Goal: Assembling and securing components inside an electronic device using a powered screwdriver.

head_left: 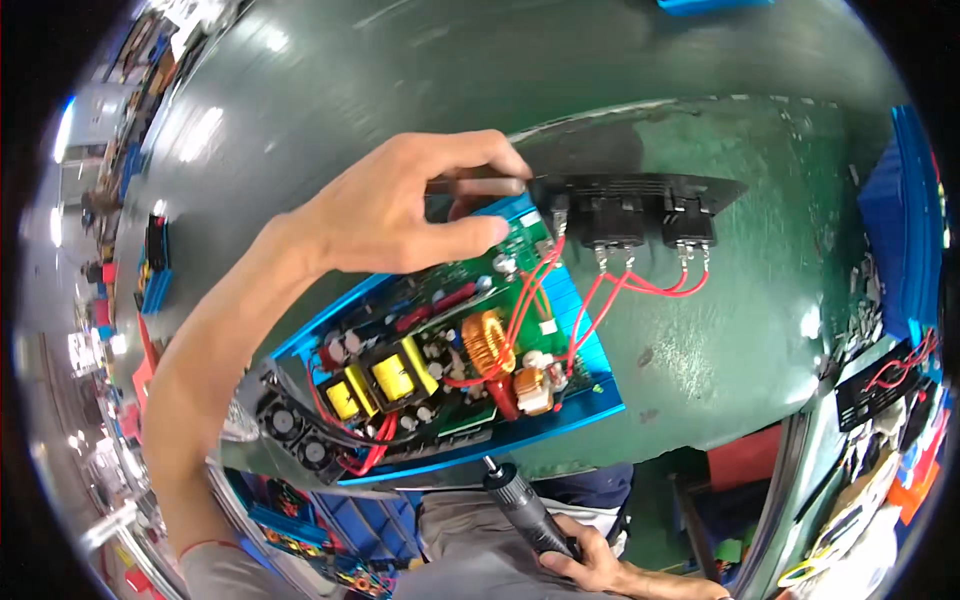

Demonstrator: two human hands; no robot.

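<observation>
A blue metal case (590,322) lies open and tilted on the green bench, holding a circuit board with yellow transformers (393,377) and a copper-wound coil (487,342). My left hand (410,205) reaches over its far wall, thumb inside above the board and fingers curled round the outside by the corner. A black end panel (640,187) with sockets stands beside that corner, joined to the board by red wires (590,300). Low in front of me, my right hand (590,560) is wrapped round a black electric screwdriver (522,508), bit pointing up and left.
Two small black fans (300,437) hang at the case's near left end. Stacked blue cases (900,230) stand at the right edge, with a black panel with red wires (880,385) below them. Another blue part (158,265) is at far left. Loose screws (868,300) lie at right.
</observation>
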